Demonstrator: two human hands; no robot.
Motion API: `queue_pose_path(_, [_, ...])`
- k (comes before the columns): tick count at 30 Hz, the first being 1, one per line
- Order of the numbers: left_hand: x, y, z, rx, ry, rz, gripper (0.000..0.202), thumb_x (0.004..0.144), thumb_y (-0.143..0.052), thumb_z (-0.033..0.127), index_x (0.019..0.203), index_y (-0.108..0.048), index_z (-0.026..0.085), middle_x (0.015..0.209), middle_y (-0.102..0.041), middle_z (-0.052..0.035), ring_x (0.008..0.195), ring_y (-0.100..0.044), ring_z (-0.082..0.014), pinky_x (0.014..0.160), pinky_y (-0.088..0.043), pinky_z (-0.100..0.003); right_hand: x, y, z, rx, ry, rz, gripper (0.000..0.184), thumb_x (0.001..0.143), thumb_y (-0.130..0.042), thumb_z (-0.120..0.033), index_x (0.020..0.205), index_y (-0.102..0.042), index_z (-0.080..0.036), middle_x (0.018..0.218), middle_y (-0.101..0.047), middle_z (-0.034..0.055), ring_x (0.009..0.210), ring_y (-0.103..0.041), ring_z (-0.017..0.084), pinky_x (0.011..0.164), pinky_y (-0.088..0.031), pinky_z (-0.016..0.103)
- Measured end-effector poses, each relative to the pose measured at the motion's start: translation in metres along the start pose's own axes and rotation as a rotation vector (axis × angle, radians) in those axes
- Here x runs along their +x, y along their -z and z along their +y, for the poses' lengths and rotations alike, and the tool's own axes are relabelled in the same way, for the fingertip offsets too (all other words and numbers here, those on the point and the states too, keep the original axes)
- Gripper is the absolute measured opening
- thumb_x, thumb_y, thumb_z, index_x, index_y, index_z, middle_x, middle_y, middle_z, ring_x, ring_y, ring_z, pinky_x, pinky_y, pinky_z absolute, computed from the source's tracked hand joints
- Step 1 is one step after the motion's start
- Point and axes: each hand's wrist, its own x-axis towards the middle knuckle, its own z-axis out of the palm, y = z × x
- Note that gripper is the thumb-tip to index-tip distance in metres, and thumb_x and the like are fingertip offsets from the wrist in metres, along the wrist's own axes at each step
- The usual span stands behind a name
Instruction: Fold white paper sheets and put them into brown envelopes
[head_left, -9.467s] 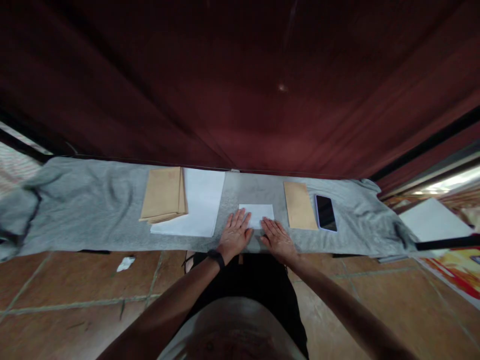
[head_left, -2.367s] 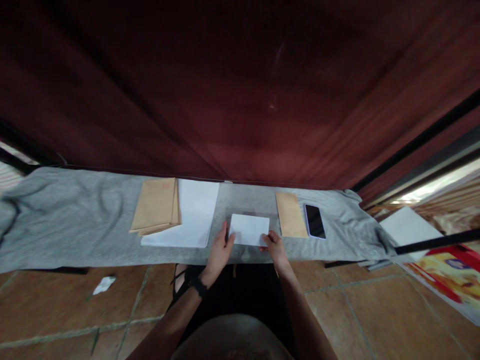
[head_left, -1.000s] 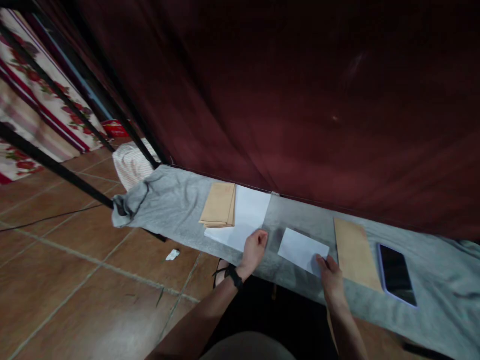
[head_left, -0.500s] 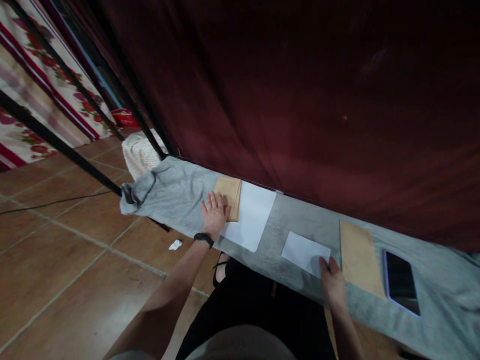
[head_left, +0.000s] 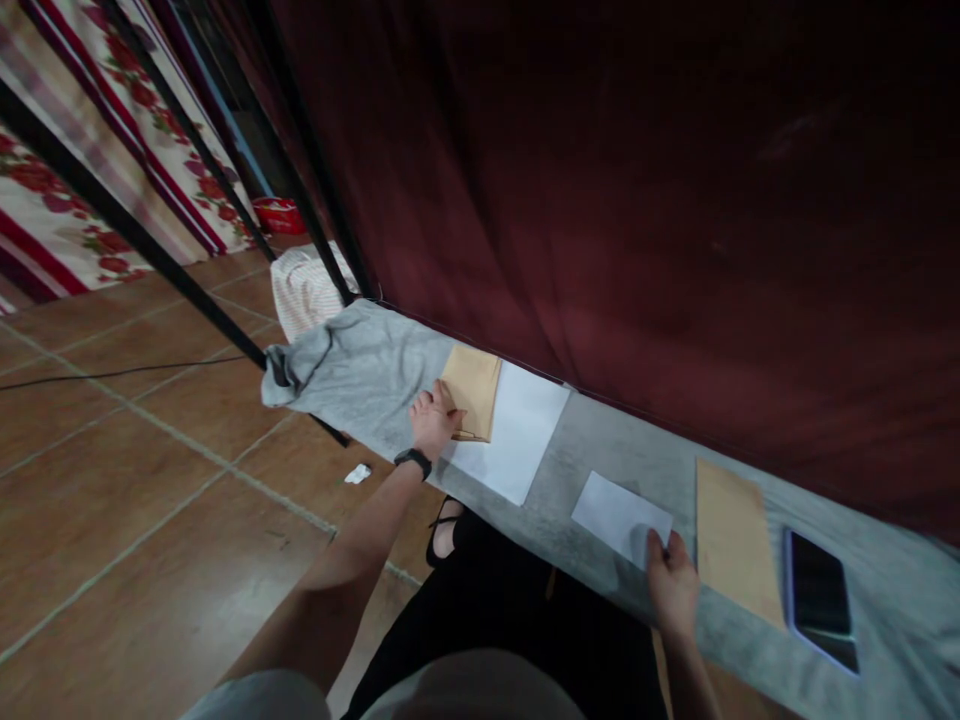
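My left hand (head_left: pixel 435 422), with a dark band at its wrist, is at the near left corner of a small stack of brown paper envelopes (head_left: pixel 474 385). Its fingers are bent and the thumb lies over the lower edge, closed on the envelope there. Under the stack's right side lies a white sheet of paper (head_left: pixel 521 425). Farther right, my right hand (head_left: pixel 673 582) pinches the near right corner of a smaller folded white paper (head_left: pixel 616 512), which rests on the grey cloth (head_left: pixel 600 430). Right of that hand lies a single brown envelope (head_left: pixel 735 535), flat.
A phone (head_left: pixel 821 595) lies at the right end of the cloth-covered bench. Dark red curtain (head_left: pixel 600 200) hangs along the far edge. Black metal poles (head_left: pixel 165 255) rise at the left, near a striped cloth (head_left: pixel 307 290). A crumpled white scrap (head_left: pixel 358 474) is on the tiled floor.
My left hand's spread fingers have drawn in and bent at the envelope stack's edge. My right hand still pinches the white paper. The whole view has shifted slightly.
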Motion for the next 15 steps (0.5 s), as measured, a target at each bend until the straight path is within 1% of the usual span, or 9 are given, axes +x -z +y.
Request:
queue_pose_path(2, [0.001,0.005,-0.001,-0.006,-0.01,0.088,0.072,0.094,-0.053,0.04,0.153,-0.028,0.007,0.123,-0.058,-0.0208,0.115,-0.055,-0.0349,0.095,-0.041,-0.044,-0.001,0.0,-0.002,0.001,0.004,0.01,0.055,0.086,-0.039,-0.066,0.103,-0.063,-0.019,0.088,-0.071,0.0123,0.086,-0.066,0.03,0.077,-0.047,0.038])
queue_pose_path(4, [0.001,0.013,0.0,-0.018,-0.041,0.166,0.065,0.095,-0.051,0.032,0.152,-0.03,0.007,0.122,-0.058,-0.0196,0.112,-0.055,-0.034,0.094,-0.041,-0.044,-0.002,0.001,-0.005,0.008,0.005,0.026,0.054,0.086,-0.04,-0.066,0.101,-0.064,-0.02,0.087,-0.071,0.012,0.085,-0.066,0.03,0.076,-0.047,0.038])
queue_pose_path(6, [0.0,0.025,0.003,-0.055,-0.084,0.199,0.05,0.097,-0.045,0.026,0.144,-0.041,0.009,0.118,-0.061,-0.0174,0.109,-0.056,-0.0324,0.093,-0.042,-0.042,-0.003,0.001,-0.007,0.016,0.004,0.035,0.053,0.085,-0.041,-0.066,0.099,-0.064,-0.02,0.086,-0.072,0.0115,0.083,-0.067,0.03,0.074,-0.047,0.038])
queue_pose_path(8, [-0.004,0.04,0.009,-0.099,-0.109,0.206,0.034,0.099,-0.039,0.023,0.128,-0.054,0.013,0.112,-0.063,-0.0147,0.105,-0.058,-0.0304,0.088,-0.044,-0.038,-0.003,0.0,-0.006,0.03,0.004,0.035,0.054,0.086,-0.041,-0.067,0.101,-0.065,-0.02,0.085,-0.072,0.0114,0.082,-0.067,0.029,0.073,-0.048,0.037])
queue_pose_path(9, [-0.007,0.048,0.014,-0.111,-0.114,0.21,0.03,0.101,-0.037,0.023,0.12,-0.058,0.015,0.109,-0.063,-0.0137,0.101,-0.06,-0.0294,0.085,-0.044,-0.037,-0.003,0.0,-0.006,0.034,0.005,0.034,0.055,0.086,-0.041,-0.066,0.102,-0.065,-0.019,0.087,-0.073,0.0119,0.083,-0.068,0.029,0.073,-0.048,0.037])
queue_pose_path(11, [-0.017,0.064,0.029,-0.119,-0.146,0.237,0.027,0.102,-0.036,0.025,0.112,-0.06,0.017,0.104,-0.063,-0.0119,0.094,-0.061,-0.0277,0.079,-0.045,-0.036,-0.002,-0.001,-0.003,0.028,0.007,0.035,0.057,0.087,-0.04,-0.065,0.106,-0.065,-0.018,0.091,-0.073,0.0137,0.086,-0.068,0.03,0.075,-0.049,0.038])
queue_pose_path(13, [-0.033,0.078,0.05,-0.123,-0.252,0.252,0.024,0.102,-0.037,0.023,0.107,-0.06,0.018,0.099,-0.062,-0.0101,0.092,-0.06,-0.0266,0.08,-0.045,-0.036,-0.001,-0.003,-0.001,0.011,0.008,0.037,0.059,0.087,-0.04,-0.064,0.109,-0.065,-0.016,0.095,-0.073,0.0155,0.09,-0.068,0.031,0.077,-0.049,0.039])
queue_pose_path(15, [-0.052,0.085,0.075,-0.127,-0.382,0.247,0.022,0.101,-0.039,0.019,0.103,-0.061,0.019,0.096,-0.062,-0.0094,0.092,-0.06,-0.0263,0.082,-0.045,-0.037,-0.001,-0.004,0.0,0.014,0.01,0.043,0.06,0.088,-0.04,-0.063,0.115,-0.064,-0.015,0.1,-0.073,0.0164,0.094,-0.068,0.032,0.079,-0.049,0.039])
